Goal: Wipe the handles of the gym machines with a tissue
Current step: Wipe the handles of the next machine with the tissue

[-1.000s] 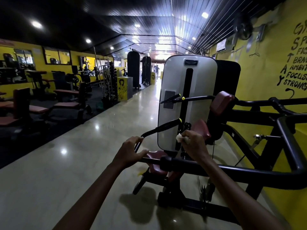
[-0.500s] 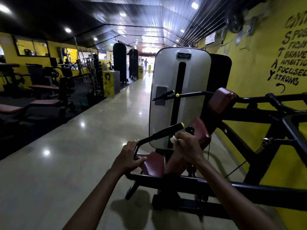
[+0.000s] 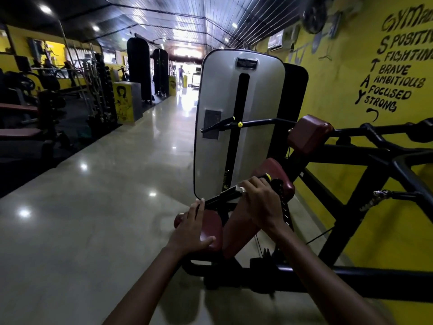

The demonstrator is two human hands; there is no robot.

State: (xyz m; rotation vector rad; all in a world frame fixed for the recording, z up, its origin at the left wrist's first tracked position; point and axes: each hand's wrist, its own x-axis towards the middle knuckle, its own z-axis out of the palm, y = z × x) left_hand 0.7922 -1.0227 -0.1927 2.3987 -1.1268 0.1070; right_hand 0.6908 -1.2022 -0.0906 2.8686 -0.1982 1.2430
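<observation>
The right hand is wrapped over the near handle of the machine, its fingers clenched round the bar with the tissue pinched under them; only a small white corner shows at the fingertips. The left hand steadies the same bar lower down, fingers curled round it where it bends toward the frame, thumb spread toward the maroon pad just beside it.

To do this step well, I would judge that the right fingers should keep the tissue fully between skin and bar, and slide along the whole grip from the yellow end cap, just beyond the fingers, down to the left hand. A twist of the wrist during the stroke would reach the underside. The left hand should hold firm so the bar does not swing, then shift so the part beneath it can be wiped too.

The handle is a slim black bar, slanting up and away from the left fingers, matte, with a small yellow tip. A second, like handle juts out higher up, well above both hands, across the grey weight cover; it looks not yet attended to.
</observation>
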